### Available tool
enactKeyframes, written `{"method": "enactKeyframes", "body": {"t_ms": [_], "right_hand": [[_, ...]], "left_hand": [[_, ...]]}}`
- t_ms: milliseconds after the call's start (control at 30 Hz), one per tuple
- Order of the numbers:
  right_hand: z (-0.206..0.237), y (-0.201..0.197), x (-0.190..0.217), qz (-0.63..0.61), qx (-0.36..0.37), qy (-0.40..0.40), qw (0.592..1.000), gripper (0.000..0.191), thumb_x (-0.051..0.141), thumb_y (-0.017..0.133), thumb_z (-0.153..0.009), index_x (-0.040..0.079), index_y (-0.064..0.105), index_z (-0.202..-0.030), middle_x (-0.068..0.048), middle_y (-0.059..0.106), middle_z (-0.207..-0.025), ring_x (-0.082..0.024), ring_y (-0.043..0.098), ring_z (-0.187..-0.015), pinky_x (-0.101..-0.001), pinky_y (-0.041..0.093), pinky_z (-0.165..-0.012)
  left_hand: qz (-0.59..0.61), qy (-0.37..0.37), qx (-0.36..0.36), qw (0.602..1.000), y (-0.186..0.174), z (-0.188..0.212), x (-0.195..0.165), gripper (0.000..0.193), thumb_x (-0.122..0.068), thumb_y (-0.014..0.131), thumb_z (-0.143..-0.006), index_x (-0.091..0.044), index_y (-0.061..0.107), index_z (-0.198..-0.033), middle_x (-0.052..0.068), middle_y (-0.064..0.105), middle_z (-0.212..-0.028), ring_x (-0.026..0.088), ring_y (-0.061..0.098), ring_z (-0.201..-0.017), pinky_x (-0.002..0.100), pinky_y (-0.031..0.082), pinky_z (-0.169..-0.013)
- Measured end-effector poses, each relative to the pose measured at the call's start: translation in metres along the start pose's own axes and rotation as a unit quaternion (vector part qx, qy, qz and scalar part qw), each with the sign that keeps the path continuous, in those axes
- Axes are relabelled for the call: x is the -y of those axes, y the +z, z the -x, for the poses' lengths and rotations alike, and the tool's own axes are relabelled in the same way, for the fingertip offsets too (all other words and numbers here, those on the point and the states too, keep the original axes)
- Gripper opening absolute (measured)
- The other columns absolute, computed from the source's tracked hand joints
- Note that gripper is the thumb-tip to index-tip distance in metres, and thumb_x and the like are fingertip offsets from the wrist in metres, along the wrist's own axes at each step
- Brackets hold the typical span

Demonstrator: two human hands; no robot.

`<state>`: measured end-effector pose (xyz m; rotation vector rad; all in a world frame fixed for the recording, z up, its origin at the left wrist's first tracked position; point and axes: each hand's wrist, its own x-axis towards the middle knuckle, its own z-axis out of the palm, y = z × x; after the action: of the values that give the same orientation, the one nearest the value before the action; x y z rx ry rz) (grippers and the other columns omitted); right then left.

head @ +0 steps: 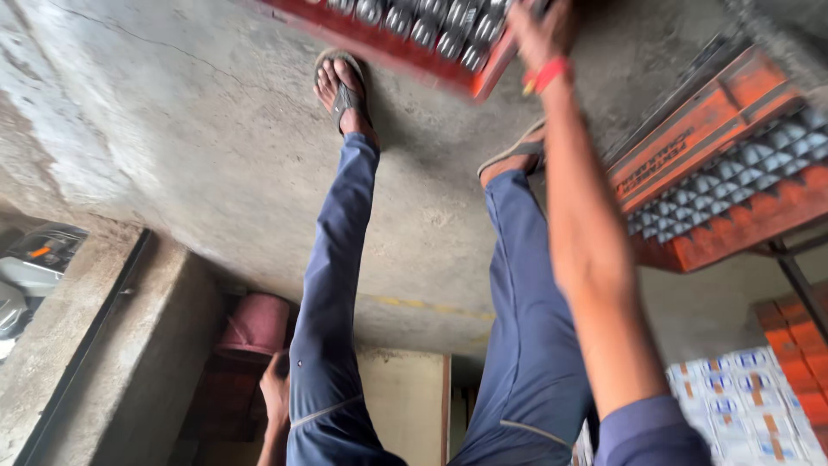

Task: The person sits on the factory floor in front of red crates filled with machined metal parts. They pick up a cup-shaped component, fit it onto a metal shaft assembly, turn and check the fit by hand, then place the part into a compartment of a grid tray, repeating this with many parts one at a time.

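A red plastic crate [405, 47] of silver-capped bottles, cut off above, is gripped by the right hand [542, 34]; the left hand [274, 390] fingers' grip cannot be told.

Orange crates [700, 142], maroon bucket [256, 324]

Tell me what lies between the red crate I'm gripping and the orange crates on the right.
Head view: just the right hand gripping a corner of the red crate, then bare concrete floor up to the orange crates.
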<state>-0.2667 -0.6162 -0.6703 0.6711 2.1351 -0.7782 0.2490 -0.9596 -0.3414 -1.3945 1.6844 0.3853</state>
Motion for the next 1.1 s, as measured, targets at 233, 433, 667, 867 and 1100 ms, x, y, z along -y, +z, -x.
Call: {"method": "enactKeyframes", "body": {"t_ms": [233, 433, 667, 867, 1100], "right_hand": [[0.139, 0.047, -0.041, -0.334, -0.025, 0.003, 0.942, 0.037, 0.037, 0.081, -0.077, 0.004, 0.065, -0.085, -0.005, 0.071, -0.078, -0.017, 0.068, -0.070, -0.0356, 0.054, -0.064], [0.232, 0.050, -0.077, -0.437, -0.080, 0.116, 0.889, 0.034, 0.020, 0.083, -0.087, 0.003, 0.065, -0.110, -0.003, 0.070, -0.103, -0.013, 0.064, -0.089, -0.0329, 0.054, -0.076], [0.255, 0.070, -0.132, -0.454, -0.132, 0.219, 0.853, 0.068, 0.013, 0.085, -0.074, 0.003, 0.053, -0.134, -0.006, 0.063, -0.123, -0.014, 0.062, -0.103, -0.0316, 0.054, -0.087], [0.288, 0.075, -0.137, -0.389, -0.140, 0.341, 0.844, 0.059, 0.019, 0.084, -0.076, 0.009, 0.054, -0.126, 0.000, 0.064, -0.115, -0.011, 0.060, -0.099, -0.0321, 0.052, -0.079], [0.435, 0.032, -0.160, -0.371, -0.012, 0.339, 0.864, 0.041, 0.031, 0.084, -0.083, 0.001, 0.070, -0.106, -0.008, 0.064, -0.097, -0.018, 0.058, -0.081, -0.0392, 0.048, -0.068]], "left_hand": [[-0.007, 0.386, -0.037, 0.922, -0.060, -0.027, -0.221, 0.020, -0.015, 0.072, -0.096, -0.002, 0.070, -0.111, 0.018, 0.072, -0.101, 0.034, 0.070, -0.096, 0.041, 0.054, -0.084], [-0.175, 0.524, -0.041, 0.833, -0.053, -0.134, -0.424, 0.051, -0.020, 0.078, -0.096, -0.005, 0.057, -0.139, 0.022, 0.061, -0.134, 0.045, 0.054, -0.122, 0.052, 0.046, -0.102], [-0.133, 0.583, 0.085, 0.797, 0.044, -0.228, -0.597, 0.099, -0.051, 0.088, -0.087, 0.000, 0.038, -0.155, 0.027, 0.049, -0.152, 0.044, 0.045, -0.142, 0.053, 0.039, -0.117], [-0.117, 0.531, 0.128, 0.829, 0.099, -0.226, -0.567, 0.075, -0.062, 0.085, -0.080, -0.008, 0.065, -0.129, 0.019, 0.074, -0.109, 0.036, 0.071, -0.103, 0.048, 0.056, -0.088], [-0.103, 0.446, 0.151, 0.876, -0.028, -0.137, -0.473, 0.049, -0.044, 0.082, -0.091, -0.001, 0.070, -0.112, 0.016, 0.075, -0.093, 0.025, 0.071, -0.082, 0.041, 0.055, -0.076]]}}
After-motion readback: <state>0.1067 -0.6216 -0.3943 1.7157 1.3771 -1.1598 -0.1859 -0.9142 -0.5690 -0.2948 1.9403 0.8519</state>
